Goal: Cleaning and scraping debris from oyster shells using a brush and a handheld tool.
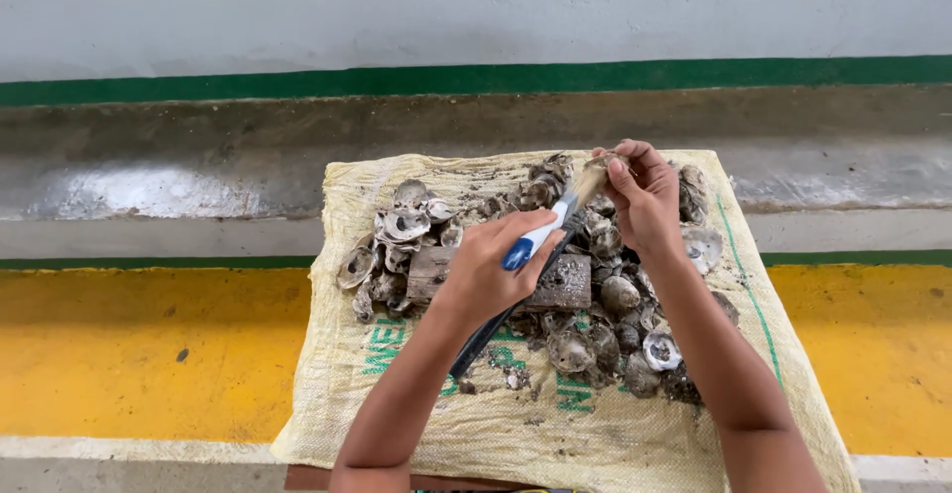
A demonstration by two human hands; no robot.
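Single head-worn view, steeply downward, close over the woven sack [416, 424].

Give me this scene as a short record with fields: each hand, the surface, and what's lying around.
left hand: closed around a white and blue handled tool, tip at the shell
right hand: fingers closed on one shell, held above the pile
surface: yellowish woven sack spread on a yellow painted floor
on the sack: pile of muddy oyster shells, a wooden block
behind: concrete gutter, green stripe
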